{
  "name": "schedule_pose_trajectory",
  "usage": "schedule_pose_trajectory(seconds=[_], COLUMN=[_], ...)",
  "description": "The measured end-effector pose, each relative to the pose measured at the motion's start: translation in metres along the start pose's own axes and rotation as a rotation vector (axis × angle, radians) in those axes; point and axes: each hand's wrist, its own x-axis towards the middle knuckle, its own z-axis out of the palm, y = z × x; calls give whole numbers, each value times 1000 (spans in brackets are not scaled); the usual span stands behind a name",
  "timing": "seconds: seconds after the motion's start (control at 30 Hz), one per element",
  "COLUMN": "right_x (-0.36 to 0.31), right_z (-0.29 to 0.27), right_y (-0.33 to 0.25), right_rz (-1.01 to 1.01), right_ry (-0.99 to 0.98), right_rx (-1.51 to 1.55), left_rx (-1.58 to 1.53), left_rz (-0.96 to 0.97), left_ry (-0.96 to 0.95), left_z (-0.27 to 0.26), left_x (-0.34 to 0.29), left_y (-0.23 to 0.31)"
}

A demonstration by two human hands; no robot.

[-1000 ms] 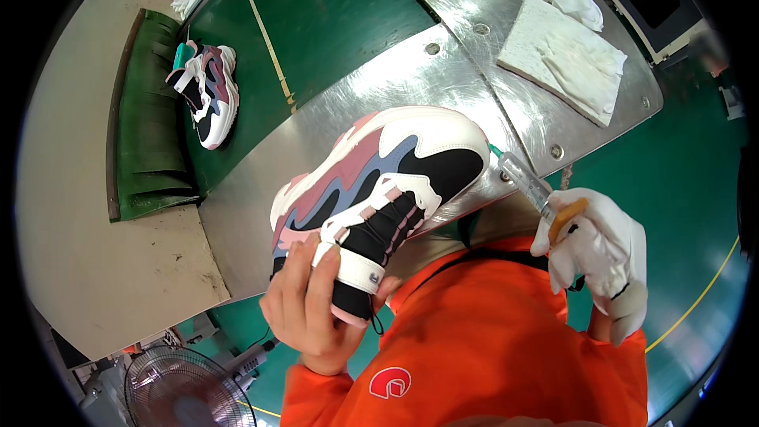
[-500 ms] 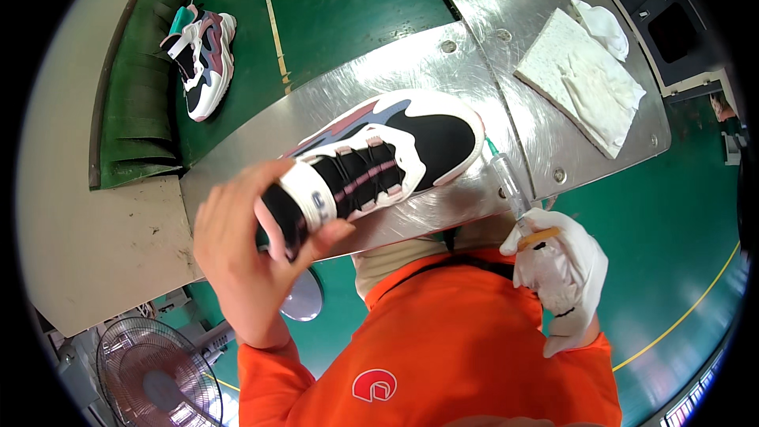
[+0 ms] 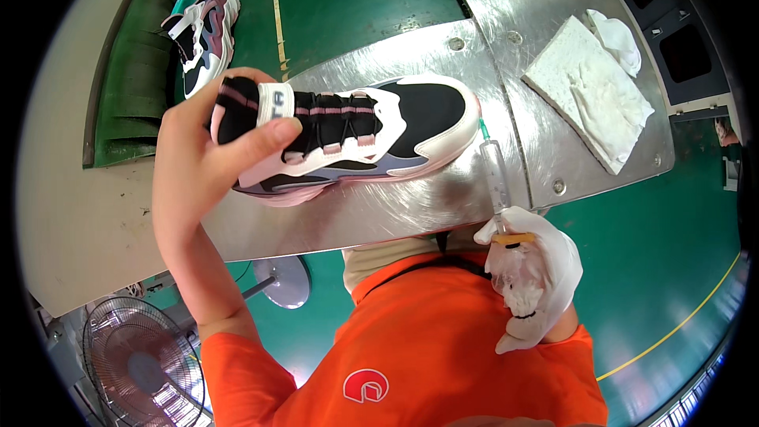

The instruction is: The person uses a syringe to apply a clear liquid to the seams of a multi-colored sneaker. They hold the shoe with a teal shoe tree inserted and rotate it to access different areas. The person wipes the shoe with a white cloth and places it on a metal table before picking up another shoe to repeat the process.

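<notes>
A black, white, pink and blue-grey sneaker (image 3: 419, 122) is held over the metal table (image 3: 379, 221), its toe to the right. Around its collar and tongue, my bare left hand (image 3: 225, 142) is closed, thumb on the tongue side. In a white glove, my right hand (image 3: 534, 269) grips a clear syringe (image 3: 496, 178) with an orange-brown flange. The syringe's green needle tip (image 3: 484, 128) meets or nearly meets the sole edge at the toe; I cannot tell whether they touch.
A second sneaker (image 3: 209, 39) stands on the green belt (image 3: 340, 0) at the far left, beside green flaps (image 3: 130, 95). A white pad (image 3: 569, 71) with crumpled cloth (image 3: 613, 115) lies on the table's right. A fan (image 3: 146, 364) stands at lower left.
My left hand has turned the sneaker, so its near side and sole edge show more and its heel end sits farther away. The syringe has shifted slightly left and stands more upright.
</notes>
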Motion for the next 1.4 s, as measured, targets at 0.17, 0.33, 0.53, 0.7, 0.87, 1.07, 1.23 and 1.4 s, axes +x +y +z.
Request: schedule_pose_trajectory(seconds=[0.17, 0.33, 0.53, 0.7, 0.87, 1.07, 1.23, 1.4], right_x=[8, 12, 10, 5, 1, -7, -11, -5], right_z=[3, 4, 5, 7, -19, -34, -32, -31], right_y=[-2, -7, -8, -8, 0, 4, 8, 9], right_rz=[-23, -37, 18, 2, -152, -137, -109, -87], right_ry=[-16, -30, 16, 180, 136, 201, 277, 334], right_rx=[120, 13, 198, -10, 190, 24, 33, 25], left_rx=[-19, -12, -16, -90, 274, 709, 771, 791], left_rz=[-62, -42, -48, -22, 192, 420, 436, 454], left_ry=[-58, -46, -97, -113, 146, 380, 409, 446], left_z=[-10, -13, -17, -17, 15, 50, 69, 77], left_x=[14, 25, 33, 28, -28, -104, -140, -151], left_y=[-5, -16, -16, -15, 4, 10, 6, 1])
